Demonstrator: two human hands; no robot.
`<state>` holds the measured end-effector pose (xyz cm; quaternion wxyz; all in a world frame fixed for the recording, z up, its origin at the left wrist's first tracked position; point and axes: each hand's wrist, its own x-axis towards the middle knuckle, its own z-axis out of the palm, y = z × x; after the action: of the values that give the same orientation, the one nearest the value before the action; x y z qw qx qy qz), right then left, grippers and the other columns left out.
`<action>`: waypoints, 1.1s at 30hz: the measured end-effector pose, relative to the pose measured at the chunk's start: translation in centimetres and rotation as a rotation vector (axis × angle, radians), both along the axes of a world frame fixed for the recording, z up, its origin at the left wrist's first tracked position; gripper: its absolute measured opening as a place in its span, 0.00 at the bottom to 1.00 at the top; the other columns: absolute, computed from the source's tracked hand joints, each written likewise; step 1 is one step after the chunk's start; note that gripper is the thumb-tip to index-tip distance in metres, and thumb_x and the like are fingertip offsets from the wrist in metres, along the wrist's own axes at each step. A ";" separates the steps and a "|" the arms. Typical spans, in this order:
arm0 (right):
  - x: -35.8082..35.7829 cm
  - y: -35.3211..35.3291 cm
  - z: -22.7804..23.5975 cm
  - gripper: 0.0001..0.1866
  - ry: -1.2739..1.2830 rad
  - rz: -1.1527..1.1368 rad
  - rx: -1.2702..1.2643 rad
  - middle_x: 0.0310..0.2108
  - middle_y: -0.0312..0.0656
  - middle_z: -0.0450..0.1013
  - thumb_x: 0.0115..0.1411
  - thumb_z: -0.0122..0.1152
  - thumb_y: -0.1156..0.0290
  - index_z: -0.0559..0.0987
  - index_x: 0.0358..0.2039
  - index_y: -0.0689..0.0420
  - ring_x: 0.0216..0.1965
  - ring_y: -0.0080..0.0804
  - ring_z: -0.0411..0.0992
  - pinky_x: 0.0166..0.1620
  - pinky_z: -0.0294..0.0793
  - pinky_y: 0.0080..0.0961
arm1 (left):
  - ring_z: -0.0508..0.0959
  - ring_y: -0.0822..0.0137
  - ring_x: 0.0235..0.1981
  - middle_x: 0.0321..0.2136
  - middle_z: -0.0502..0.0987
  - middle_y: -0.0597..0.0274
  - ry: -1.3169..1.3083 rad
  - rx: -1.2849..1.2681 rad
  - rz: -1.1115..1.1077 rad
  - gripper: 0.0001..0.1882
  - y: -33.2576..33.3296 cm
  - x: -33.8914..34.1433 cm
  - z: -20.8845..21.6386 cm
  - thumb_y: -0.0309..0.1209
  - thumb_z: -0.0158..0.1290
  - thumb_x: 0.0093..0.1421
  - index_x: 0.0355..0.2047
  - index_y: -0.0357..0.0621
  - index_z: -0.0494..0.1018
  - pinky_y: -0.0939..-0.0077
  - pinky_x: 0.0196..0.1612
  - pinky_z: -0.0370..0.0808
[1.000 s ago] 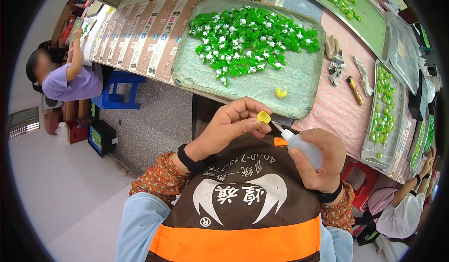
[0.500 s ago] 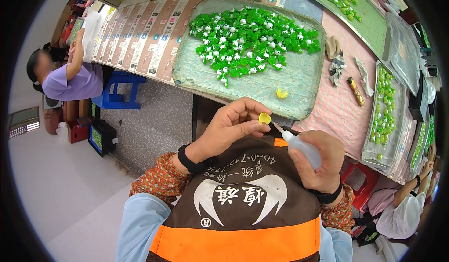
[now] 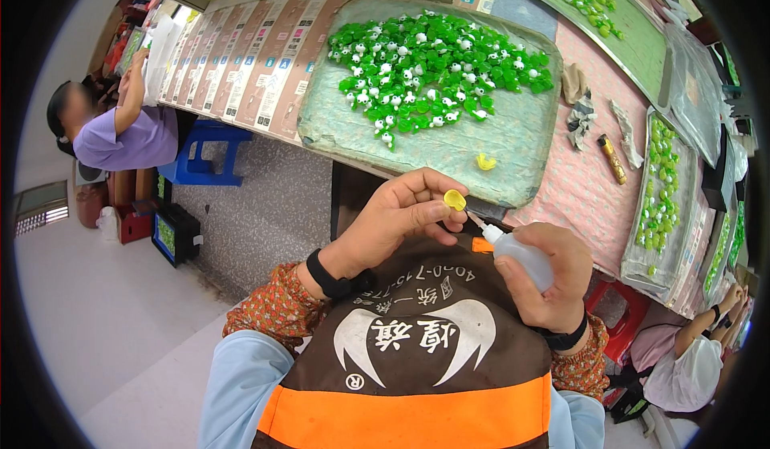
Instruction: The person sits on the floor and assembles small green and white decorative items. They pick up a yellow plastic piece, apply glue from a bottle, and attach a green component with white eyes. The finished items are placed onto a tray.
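Between the thumb and fingers of my left hand [image 3: 405,208] is a small yellow cup-shaped plastic piece [image 3: 455,200], its hollow side showing. My right hand [image 3: 553,268] is wrapped round a translucent squeeze bottle [image 3: 525,263] with a white cap and a thin nozzle. The nozzle tip points up and left, just below the yellow piece; whether they touch I cannot tell. Beyond my hands lies a large tray [image 3: 337,132] heaped with green pieces bearing white balls with dark dots [image 3: 433,64]. A second yellow piece [image 3: 485,162] lies alone near the tray's front edge.
To the right, crumpled scraps [image 3: 579,116] and a gold-brown tube [image 3: 611,159] lie on the pink tablecloth [image 3: 585,188]. A narrow tray [image 3: 682,200] of yellow-green pieces stands farther right. A person in purple [image 3: 128,136] is at the left, near a blue stool [image 3: 212,152]. Another person [image 3: 686,369] is at the lower right.
The yellow piece in my left hand is tilted slightly, showing more of its hollow. Both hands hold nearly the same place, and the bottle stays just below the piece.
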<state>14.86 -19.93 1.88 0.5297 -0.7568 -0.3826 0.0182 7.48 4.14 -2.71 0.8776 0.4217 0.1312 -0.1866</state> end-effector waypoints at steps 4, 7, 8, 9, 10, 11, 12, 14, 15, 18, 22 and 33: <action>0.0 -0.1 -0.1 0.18 0.065 -0.019 0.049 0.31 0.47 0.80 0.52 0.74 0.75 0.78 0.42 0.62 0.26 0.39 0.79 0.30 0.76 0.29 | 0.82 0.69 0.45 0.45 0.79 0.58 0.072 -0.252 0.045 0.15 0.1 -0.2 -0.4 0.33 0.54 0.71 0.54 0.39 0.71 0.73 0.46 0.85; 0.1 0.1 0.1 0.19 0.076 -0.013 0.044 0.33 0.47 0.80 0.53 0.74 0.74 0.77 0.43 0.63 0.27 0.38 0.79 0.30 0.76 0.29 | 0.82 0.68 0.44 0.46 0.79 0.56 0.071 -0.348 0.042 0.14 0.1 -0.3 -1.1 0.33 0.54 0.71 0.53 0.40 0.71 0.73 0.45 0.86; 0.2 0.2 0.1 0.19 0.073 -0.004 0.038 0.34 0.47 0.80 0.53 0.74 0.74 0.77 0.44 0.63 0.27 0.38 0.79 0.30 0.76 0.29 | 0.82 0.68 0.44 0.46 0.79 0.56 0.063 -0.356 0.037 0.15 0.3 -0.2 -1.0 0.33 0.53 0.71 0.54 0.40 0.70 0.73 0.45 0.86; 0.3 0.3 0.1 0.19 0.055 0.001 0.037 0.34 0.47 0.79 0.54 0.74 0.74 0.77 0.44 0.63 0.28 0.37 0.79 0.31 0.76 0.28 | 0.83 0.68 0.44 0.47 0.79 0.55 0.057 -0.367 0.029 0.15 0.3 -0.2 -1.1 0.33 0.53 0.71 0.54 0.40 0.69 0.73 0.45 0.86; 0.4 0.6 0.1 0.19 0.037 0.006 0.036 0.34 0.47 0.79 0.54 0.74 0.74 0.77 0.44 0.63 0.28 0.37 0.79 0.31 0.76 0.28 | 0.83 0.68 0.44 0.47 0.78 0.55 0.051 -0.378 0.021 0.15 0.3 -0.2 -1.0 0.33 0.53 0.72 0.55 0.41 0.69 0.73 0.45 0.86; 0.5 0.8 0.1 0.19 0.019 0.012 0.036 0.35 0.47 0.79 0.54 0.73 0.74 0.77 0.44 0.63 0.28 0.36 0.79 0.32 0.76 0.27 | 0.83 0.68 0.45 0.47 0.78 0.55 0.048 -0.374 0.024 0.16 0.2 -0.2 -0.9 0.33 0.52 0.72 0.56 0.41 0.68 0.73 0.45 0.86; 0.4 0.7 0.0 0.19 0.073 0.001 0.043 0.35 0.47 0.79 0.55 0.73 0.74 0.76 0.44 0.63 0.29 0.35 0.79 0.33 0.76 0.26 | 0.83 0.68 0.45 0.48 0.78 0.54 0.043 -0.371 0.027 0.16 0.2 -0.1 -0.5 0.33 0.51 0.73 0.57 0.42 0.67 0.73 0.45 0.87; 0.2 0.6 -0.5 0.19 0.179 -0.022 0.057 0.35 0.46 0.79 0.56 0.72 0.74 0.76 0.46 0.63 0.31 0.32 0.78 0.35 0.76 0.25 | 0.82 0.67 0.46 0.49 0.77 0.54 0.058 -0.326 0.026 0.18 0.0 0.1 0.2 0.32 0.49 0.73 0.60 0.42 0.65 0.72 0.46 0.86; 0.0 0.6 -0.6 0.19 0.244 -0.045 0.087 0.36 0.45 0.78 0.57 0.72 0.74 0.75 0.47 0.63 0.32 0.31 0.78 0.37 0.76 0.24 | 0.82 0.67 0.47 0.50 0.77 0.54 0.079 -0.282 0.022 0.18 0.0 0.3 0.5 0.32 0.48 0.74 0.61 0.43 0.64 0.71 0.47 0.86; -0.2 0.7 -1.0 0.21 0.411 -0.117 0.164 0.40 0.43 0.77 0.59 0.71 0.73 0.74 0.50 0.63 0.37 0.26 0.77 0.41 0.76 0.22 | 0.81 0.66 0.51 0.53 0.76 0.55 0.113 -0.160 0.018 0.21 -0.3 0.8 1.6 0.31 0.45 0.74 0.65 0.44 0.62 0.69 0.51 0.84; 0.6 1.0 -1.3 0.23 0.605 -0.160 0.232 0.45 0.40 0.75 0.60 0.71 0.72 0.72 0.53 0.63 0.43 0.22 0.75 0.46 0.74 0.20 | 0.78 0.63 0.56 0.58 0.73 0.53 0.112 -0.093 0.031 0.25 -0.6 0.8 1.6 0.31 0.44 0.74 0.69 0.46 0.59 0.65 0.57 0.80; 0.5 0.8 -1.5 0.26 0.736 -0.131 0.293 0.48 0.40 0.75 0.58 0.73 0.77 0.72 0.54 0.62 0.46 0.23 0.76 0.48 0.75 0.20 | 0.78 0.60 0.57 0.61 0.72 0.48 0.123 -0.152 -0.030 0.29 -0.1 1.2 2.0 0.44 0.37 0.77 0.73 0.43 0.56 0.63 0.57 0.79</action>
<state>15.32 -19.09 0.36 0.7336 -0.6390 -0.1168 0.1996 8.66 3.99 -0.72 0.8944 0.3437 0.1642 -0.2346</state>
